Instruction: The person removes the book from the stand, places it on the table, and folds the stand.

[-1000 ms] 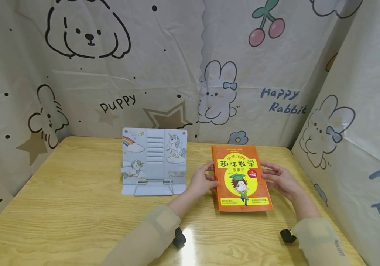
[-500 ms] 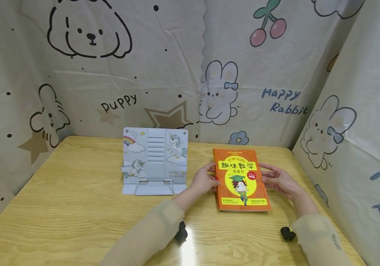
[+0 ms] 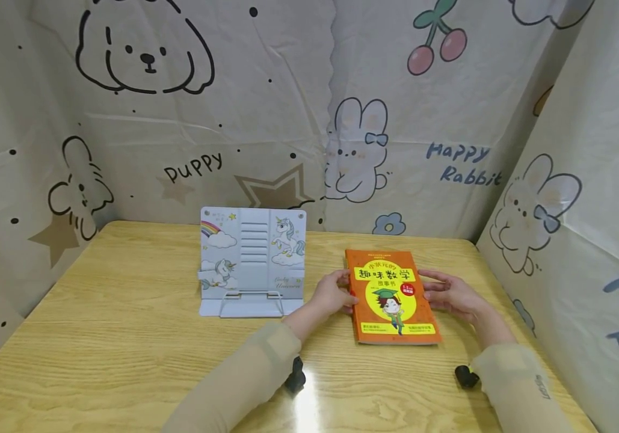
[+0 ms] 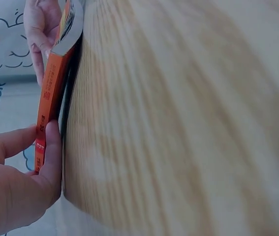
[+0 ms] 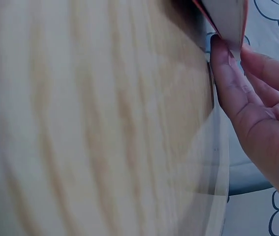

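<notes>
Orange bk [image 3: 393, 316] is on the right side of the table [image 3: 125, 325], cover up, a hand at each long edge. L hand [image 3: 331, 296] pinches the spine, thumb & fingers parted abt. as wide as the bk is thick; R hand [image 3: 456, 296] likewise grips the opp. edge (can't tell if the bk touches the wood). Unicorn stand [image 3: 254, 270] is upright to the left, apart from the bk; printed cloth [image 3: 266, 132] on the far side.

The left hand [image 4: 18, 189] pinches an orange book [image 4: 50, 98] at its spine; the right hand [image 4: 42, 27] shows at the far side, before a printed cloth [image 4: 6, 105]. Wood-grained surface [image 4: 173, 123] fills the right.
</notes>
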Motion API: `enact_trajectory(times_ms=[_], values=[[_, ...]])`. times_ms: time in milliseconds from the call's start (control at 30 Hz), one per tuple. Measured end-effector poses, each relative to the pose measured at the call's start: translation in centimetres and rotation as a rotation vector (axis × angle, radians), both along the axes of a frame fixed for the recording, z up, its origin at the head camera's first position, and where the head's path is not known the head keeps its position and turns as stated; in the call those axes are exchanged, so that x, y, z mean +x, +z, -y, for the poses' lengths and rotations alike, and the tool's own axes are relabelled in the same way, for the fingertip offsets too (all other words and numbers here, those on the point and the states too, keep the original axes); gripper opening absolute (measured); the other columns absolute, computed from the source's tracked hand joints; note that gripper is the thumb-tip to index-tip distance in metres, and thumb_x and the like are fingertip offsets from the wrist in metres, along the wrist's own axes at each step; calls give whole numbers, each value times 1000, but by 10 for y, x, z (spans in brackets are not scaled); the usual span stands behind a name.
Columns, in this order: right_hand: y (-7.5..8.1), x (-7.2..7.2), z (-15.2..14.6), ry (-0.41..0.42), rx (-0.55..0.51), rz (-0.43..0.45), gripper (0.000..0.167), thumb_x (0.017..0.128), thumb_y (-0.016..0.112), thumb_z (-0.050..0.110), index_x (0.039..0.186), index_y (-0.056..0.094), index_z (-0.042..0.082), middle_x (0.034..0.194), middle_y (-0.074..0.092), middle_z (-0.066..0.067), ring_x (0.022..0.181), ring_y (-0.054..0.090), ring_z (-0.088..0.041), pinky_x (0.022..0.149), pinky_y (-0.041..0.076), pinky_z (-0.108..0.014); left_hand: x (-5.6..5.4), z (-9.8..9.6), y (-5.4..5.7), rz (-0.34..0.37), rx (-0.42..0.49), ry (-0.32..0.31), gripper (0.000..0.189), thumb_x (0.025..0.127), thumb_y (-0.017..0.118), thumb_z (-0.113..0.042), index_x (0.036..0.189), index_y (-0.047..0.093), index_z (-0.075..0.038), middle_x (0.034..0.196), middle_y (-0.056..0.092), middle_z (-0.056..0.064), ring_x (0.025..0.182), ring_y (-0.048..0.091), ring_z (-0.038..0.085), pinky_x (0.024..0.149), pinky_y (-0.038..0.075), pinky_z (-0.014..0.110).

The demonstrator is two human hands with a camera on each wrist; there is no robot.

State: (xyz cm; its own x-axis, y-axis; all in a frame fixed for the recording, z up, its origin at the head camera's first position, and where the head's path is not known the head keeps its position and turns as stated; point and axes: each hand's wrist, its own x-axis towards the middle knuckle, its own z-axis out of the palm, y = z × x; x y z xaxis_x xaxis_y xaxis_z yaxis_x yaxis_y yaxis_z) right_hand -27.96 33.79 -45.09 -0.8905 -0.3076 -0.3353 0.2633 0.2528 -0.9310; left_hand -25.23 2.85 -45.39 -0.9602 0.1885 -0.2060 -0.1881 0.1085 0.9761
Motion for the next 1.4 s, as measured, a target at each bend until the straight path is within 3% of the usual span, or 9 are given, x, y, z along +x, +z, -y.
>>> enact_trajectory(times_ms=[367,600,833,1100,1400], values=[[1,1,4,12,82,-2,70,89,62,5,149,25,5,133,48,-23,106,60,-20,90,53,-39,0,1,-1,8,-49,-26,73,76,70,13,141,43,-6,125,51,16,62,62,19,57,58,31],[3,1,7,38,132,-22,68,90,61,4,148,26,3,132,47,-25,104,61,-20,89,53,-39,1,6,1,-1,-118,-78,75,75,72,9,142,42,-6,120,52,11,72,59,16,59,58,29],[2,4,9,35,187,-44,67,89,61,2,147,28,4,133,47,-27,104,61,-21,87,54,-39,1,7,3,-25,-205,-138,80,73,75,6,144,39,-7,124,52,11,72,59,13,59,57,26],[6,6,13,26,220,-74,60,91,59,0,144,31,-3,128,50,-26,99,62,-18,85,55,-37,2,7,4,-54,-273,-147,80,72,77,3,143,39,-5,124,53,11,73,58,11,59,56,24],[14,10,22,14,339,-97,56,89,63,5,139,40,-6,125,54,-25,96,62,-18,82,56,-35,1,7,4,-109,-366,-148,77,72,79,-1,140,42,-2,123,56,11,72,57,9,59,52,19]])
